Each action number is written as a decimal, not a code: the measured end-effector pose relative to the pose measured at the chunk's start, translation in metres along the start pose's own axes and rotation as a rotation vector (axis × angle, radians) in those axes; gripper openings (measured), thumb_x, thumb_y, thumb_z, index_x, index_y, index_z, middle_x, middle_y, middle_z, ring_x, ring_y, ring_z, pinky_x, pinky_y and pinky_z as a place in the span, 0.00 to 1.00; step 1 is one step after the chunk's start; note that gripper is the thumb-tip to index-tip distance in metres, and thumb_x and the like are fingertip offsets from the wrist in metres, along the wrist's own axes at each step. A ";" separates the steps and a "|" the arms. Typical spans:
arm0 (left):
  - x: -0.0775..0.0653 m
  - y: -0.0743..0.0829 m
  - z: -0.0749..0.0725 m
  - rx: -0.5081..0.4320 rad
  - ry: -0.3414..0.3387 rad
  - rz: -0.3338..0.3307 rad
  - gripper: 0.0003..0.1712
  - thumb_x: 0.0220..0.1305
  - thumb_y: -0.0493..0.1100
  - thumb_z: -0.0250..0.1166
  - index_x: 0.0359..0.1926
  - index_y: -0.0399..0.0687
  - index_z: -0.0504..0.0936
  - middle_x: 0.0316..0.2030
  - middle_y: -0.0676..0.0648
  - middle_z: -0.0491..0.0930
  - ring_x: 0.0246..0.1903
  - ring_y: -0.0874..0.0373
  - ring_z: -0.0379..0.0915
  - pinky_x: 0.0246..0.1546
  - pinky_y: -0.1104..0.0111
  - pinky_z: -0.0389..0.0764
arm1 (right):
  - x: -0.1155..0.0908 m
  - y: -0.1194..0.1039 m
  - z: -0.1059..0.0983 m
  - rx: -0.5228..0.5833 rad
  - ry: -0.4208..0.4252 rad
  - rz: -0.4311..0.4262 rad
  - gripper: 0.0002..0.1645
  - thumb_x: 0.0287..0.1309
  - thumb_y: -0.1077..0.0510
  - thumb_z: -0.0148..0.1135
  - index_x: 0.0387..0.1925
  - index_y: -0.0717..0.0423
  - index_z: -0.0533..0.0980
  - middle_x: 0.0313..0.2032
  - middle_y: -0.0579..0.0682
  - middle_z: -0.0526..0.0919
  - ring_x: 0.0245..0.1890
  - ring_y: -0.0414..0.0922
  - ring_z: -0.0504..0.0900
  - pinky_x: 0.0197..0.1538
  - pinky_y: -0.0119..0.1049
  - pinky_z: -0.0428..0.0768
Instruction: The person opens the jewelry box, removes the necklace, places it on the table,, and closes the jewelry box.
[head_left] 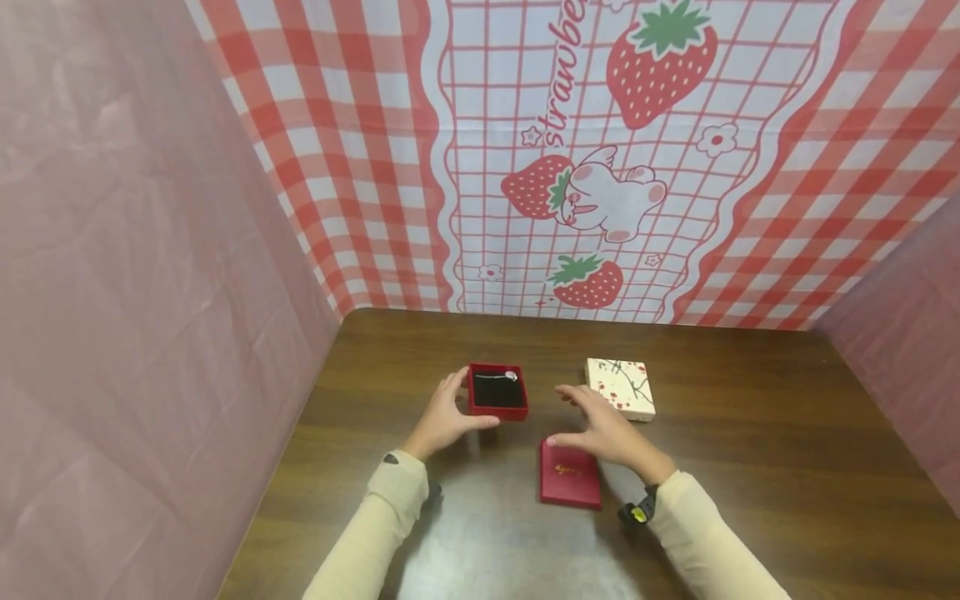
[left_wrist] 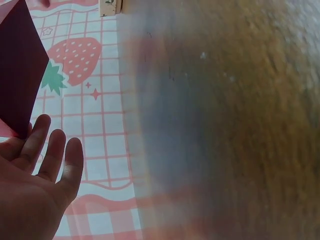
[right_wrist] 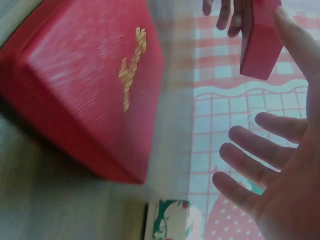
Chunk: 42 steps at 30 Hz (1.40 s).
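My left hand (head_left: 442,423) holds a small red jewelry box (head_left: 499,413) by its left side, thumb along the near edge. The box has no lid on, and a silvery piece of jewelry (head_left: 510,376) with a thin chain lies on its black insert (head_left: 497,395). In the left wrist view the box's dark red underside (left_wrist: 20,60) shows above the table. To the right, my right hand (head_left: 609,432) hovers with fingers spread and nothing in it. Below that hand lies the red lid (head_left: 572,483) with gold lettering, on the table.
A cream box (head_left: 624,385) with a red floral and branch print sits just beyond the right hand. The brown wooden table (head_left: 750,450) meets a strawberry-print checked cloth (head_left: 480,167) at the back. Pink cloth (head_left: 150,292) hangs along both sides.
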<state>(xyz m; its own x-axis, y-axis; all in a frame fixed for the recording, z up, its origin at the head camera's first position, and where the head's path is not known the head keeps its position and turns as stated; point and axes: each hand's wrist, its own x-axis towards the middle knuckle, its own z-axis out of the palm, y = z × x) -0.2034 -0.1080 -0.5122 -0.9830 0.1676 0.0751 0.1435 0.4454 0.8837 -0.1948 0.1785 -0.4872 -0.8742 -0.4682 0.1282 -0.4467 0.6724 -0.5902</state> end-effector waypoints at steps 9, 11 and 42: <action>0.001 0.005 -0.001 0.016 -0.018 -0.006 0.60 0.42 0.56 0.79 0.72 0.43 0.59 0.67 0.38 0.65 0.59 0.43 0.72 0.59 0.47 0.75 | 0.017 -0.011 -0.004 0.063 0.028 -0.035 0.56 0.41 0.42 0.77 0.68 0.60 0.63 0.56 0.61 0.77 0.55 0.56 0.77 0.56 0.56 0.77; 0.001 0.006 -0.002 0.014 -0.019 -0.006 0.60 0.42 0.57 0.79 0.73 0.43 0.59 0.67 0.38 0.65 0.59 0.43 0.72 0.58 0.47 0.75 | 0.021 -0.014 -0.007 0.054 0.025 -0.047 0.57 0.41 0.43 0.78 0.68 0.61 0.62 0.55 0.62 0.77 0.55 0.57 0.77 0.56 0.56 0.77; -0.002 0.007 0.003 0.024 -0.036 0.041 0.60 0.43 0.57 0.79 0.73 0.42 0.59 0.64 0.39 0.68 0.58 0.44 0.72 0.56 0.48 0.77 | 0.049 -0.035 -0.009 0.129 -0.065 -0.028 0.59 0.42 0.42 0.77 0.71 0.59 0.59 0.60 0.61 0.75 0.60 0.58 0.74 0.60 0.59 0.74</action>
<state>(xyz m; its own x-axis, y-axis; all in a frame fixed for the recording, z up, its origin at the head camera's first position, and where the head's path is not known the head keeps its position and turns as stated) -0.2004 -0.1022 -0.5072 -0.9714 0.2178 0.0942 0.1871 0.4586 0.8687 -0.2234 0.1371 -0.4533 -0.8455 -0.5252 0.0964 -0.4390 0.5809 -0.6855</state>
